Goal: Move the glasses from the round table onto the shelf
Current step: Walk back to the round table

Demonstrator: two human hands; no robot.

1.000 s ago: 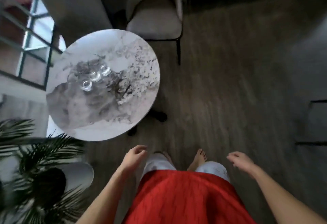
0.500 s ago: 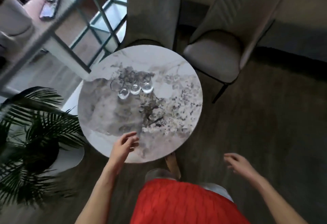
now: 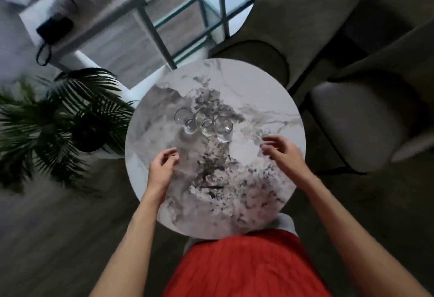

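Head view, looking straight down. Three clear glasses (image 3: 203, 125) stand in a tight row near the middle of a round marble-patterned table (image 3: 270, 193), touching or nearly so. Both bare hands hover over the tabletop on the near side of the glasses, empty. The left hand (image 3: 162, 166) has loosely curled fingers, near the left glass but apart from it. The right hand (image 3: 280, 150) is also loosely curled and unclenched, just beside the right glass, not touching. A potted palm (image 3: 68, 118) sits left of the table; a padded chair (image 3: 359, 123) stands at right. A red garment (image 3: 242, 266) fills the near edge.
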